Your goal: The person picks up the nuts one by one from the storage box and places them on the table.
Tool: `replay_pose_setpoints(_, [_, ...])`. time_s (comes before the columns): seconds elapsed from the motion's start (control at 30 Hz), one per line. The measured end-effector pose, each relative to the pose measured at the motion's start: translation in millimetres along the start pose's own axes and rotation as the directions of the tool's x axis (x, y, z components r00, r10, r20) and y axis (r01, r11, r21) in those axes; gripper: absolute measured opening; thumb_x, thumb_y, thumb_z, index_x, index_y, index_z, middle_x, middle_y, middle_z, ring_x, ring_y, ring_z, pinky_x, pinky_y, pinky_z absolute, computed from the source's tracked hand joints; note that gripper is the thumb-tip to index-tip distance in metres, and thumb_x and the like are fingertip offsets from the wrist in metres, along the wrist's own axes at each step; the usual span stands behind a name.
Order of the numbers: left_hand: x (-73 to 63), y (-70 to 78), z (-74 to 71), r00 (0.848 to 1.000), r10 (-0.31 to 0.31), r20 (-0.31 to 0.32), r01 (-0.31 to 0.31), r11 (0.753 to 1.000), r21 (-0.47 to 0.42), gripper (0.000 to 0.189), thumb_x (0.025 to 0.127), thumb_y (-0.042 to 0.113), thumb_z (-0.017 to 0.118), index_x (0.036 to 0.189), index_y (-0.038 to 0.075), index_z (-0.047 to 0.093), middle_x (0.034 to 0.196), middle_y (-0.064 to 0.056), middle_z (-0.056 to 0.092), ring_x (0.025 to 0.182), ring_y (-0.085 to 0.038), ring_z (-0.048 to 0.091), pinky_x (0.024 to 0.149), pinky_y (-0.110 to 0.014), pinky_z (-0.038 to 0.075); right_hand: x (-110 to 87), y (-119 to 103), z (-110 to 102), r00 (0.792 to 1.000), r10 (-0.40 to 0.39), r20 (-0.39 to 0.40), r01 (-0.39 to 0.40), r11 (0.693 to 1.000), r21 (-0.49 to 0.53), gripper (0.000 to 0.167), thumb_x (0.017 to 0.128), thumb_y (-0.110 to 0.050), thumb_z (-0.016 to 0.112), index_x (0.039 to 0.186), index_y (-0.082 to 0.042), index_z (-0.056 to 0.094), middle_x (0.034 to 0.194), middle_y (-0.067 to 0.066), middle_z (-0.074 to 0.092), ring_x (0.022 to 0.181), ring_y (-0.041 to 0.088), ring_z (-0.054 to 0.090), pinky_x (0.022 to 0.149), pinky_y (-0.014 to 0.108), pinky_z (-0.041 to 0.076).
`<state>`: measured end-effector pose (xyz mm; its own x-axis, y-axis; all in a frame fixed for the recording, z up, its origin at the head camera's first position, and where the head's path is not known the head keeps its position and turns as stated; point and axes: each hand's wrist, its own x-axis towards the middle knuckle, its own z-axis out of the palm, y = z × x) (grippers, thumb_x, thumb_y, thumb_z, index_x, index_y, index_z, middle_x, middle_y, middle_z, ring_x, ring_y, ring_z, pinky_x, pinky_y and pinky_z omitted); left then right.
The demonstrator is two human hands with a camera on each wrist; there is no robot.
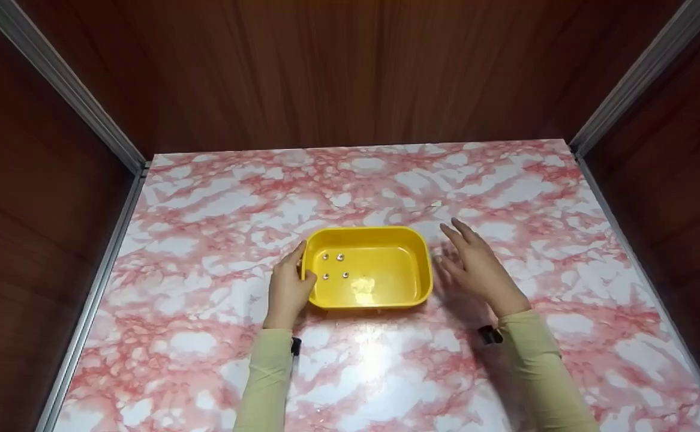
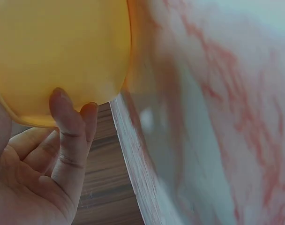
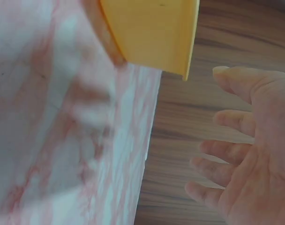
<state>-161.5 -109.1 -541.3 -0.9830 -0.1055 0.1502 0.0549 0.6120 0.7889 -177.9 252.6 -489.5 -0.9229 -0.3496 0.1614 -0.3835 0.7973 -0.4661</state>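
Thumb (image 1: 309,279) over the rim and fingers (image 1: 294,253) along the outer wall, the left hand (image 1: 284,294) grasps the left end of a yellow plastic tub (image 1: 385,267), probably to steady it. The tub is around the middle of the marble-patterned desk (image 1: 206,240); whether its base lies flat or slightly raised, I cannot tell. Four small shiny pieces (image 1: 341,257), too small to identify, lie apart on the left half of its floor in a rough two-by-two; the upright walls likely serve to contain them. Just beside the right end, the right hand (image 1: 481,273) has a released grip: fingers spread, holding nothing, a gap between it and the wall.

Around them, from the left, stand a wood-grain left panel (image 1: 26,210) with a metal rail (image 1: 66,84), a far panel (image 1: 338,72), then another rail (image 1: 642,72) and a right panel (image 1: 673,198). These hem in three sides, so the sleeved arms (image 1: 263,381) come from the near side. The left hand hides part of the tub's left wall.
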Motion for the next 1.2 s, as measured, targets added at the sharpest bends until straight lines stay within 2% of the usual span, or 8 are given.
replay_pose_setpoints(0.2, [0.4,0.4,0.7,1.000,0.010,-0.003,-0.010,1.000,0.010,0.064,0.077,-0.001,0.063,0.139,0.007,0.051,0.119,-0.015,0.062,0.075,-0.021,0.057,0.061,-0.032,0.050,2.0,-5,-2,1.000,-0.013,0.017,0.012,0.998,0.060,0.068,0.089,-0.019,0.066,0.149,-0.010,0.034,0.152,0.016,0.027,0.132,0.038,0.035,0.101,0.054,0.036])
replay_pose_setpoints(0.37, [1.0,0.3,0.6,1.000,0.010,-0.004,-0.010,1.000,0.022,0.064,0.077,-0.001,0.063,0.139,0.007,0.051,0.119,-0.016,0.062,0.078,-0.022,0.057,0.065,-0.034,0.050,2.3,-8,-4,0.999,-0.034,0.014,0.032,0.994,0.107,0.066,0.090,-0.018,0.065,0.148,-0.009,0.035,0.151,0.015,0.029,0.131,0.035,0.037,0.100,0.052,0.038])
replay_pose_setpoints(0.57, [0.7,0.9,-0.1,1.000,0.004,-0.006,-0.004,0.999,0.035,0.064,0.077,0.000,0.063,0.139,0.008,0.051,0.119,-0.015,0.062,0.079,-0.023,0.057,0.066,-0.035,0.050,2.6,-10,-6,0.996,-0.090,-0.015,0.091,0.986,0.141,0.063,0.090,-0.013,0.064,0.146,-0.005,0.036,0.147,0.014,0.035,0.131,0.033,0.038,0.102,0.052,0.036])
replay_pose_setpoints(0.7, [0.4,1.1,-0.1,1.000,0.010,-0.009,-0.010,0.999,0.039,0.063,0.078,0.000,0.064,0.139,0.008,0.051,0.117,-0.015,0.063,0.081,-0.023,0.057,0.066,-0.034,0.049,2.2,-12,-6,0.995,-0.093,-0.031,0.097,0.983,0.158,0.063,0.089,-0.011,0.064,0.146,-0.005,0.038,0.145,0.013,0.040,0.131,0.030,0.039,0.104,0.050,0.034])
replay_pose_setpoints(0.9, [-0.5,1.2,0.4,1.000,0.014,-0.011,-0.013,0.999,0.032,0.062,0.078,0.000,0.063,0.139,0.008,0.051,0.116,-0.015,0.063,0.077,-0.022,0.056,0.063,-0.033,0.048,1.8,-12,-8,0.997,-0.076,-0.028,0.080,0.983,0.166,0.063,0.090,-0.013,0.064,0.147,-0.008,0.037,0.145,0.009,0.041,0.132,0.026,0.038,0.106,0.048,0.032])
replay_pose_setpoints(1.07, [-1.2,1.5,-0.2,1.000,0.012,-0.014,-0.012,1.000,0.020,0.063,0.078,0.000,0.063,0.139,0.007,0.051,0.116,-0.015,0.063,0.081,-0.022,0.058,0.066,-0.034,0.050,2.3,-11,-8,0.996,-0.084,-0.027,0.088,0.980,0.177,0.062,0.092,-0.020,0.062,0.147,-0.011,0.037,0.145,0.009,0.041,0.132,0.027,0.038,0.105,0.049,0.032])
replay_pose_setpoints(1.2, [-1.4,2.1,-0.6,1.000,0.020,-0.018,-0.019,1.000,0.018,0.063,0.077,0.000,0.063,0.138,0.006,0.051,0.115,-0.015,0.064,0.079,-0.022,0.058,0.064,-0.034,0.049,3.6,-10,-8,0.995,-0.094,-0.029,0.098,0.974,0.204,0.062,0.092,-0.020,0.063,0.147,-0.012,0.037,0.145,0.010,0.041,0.132,0.028,0.038,0.106,0.049,0.031])
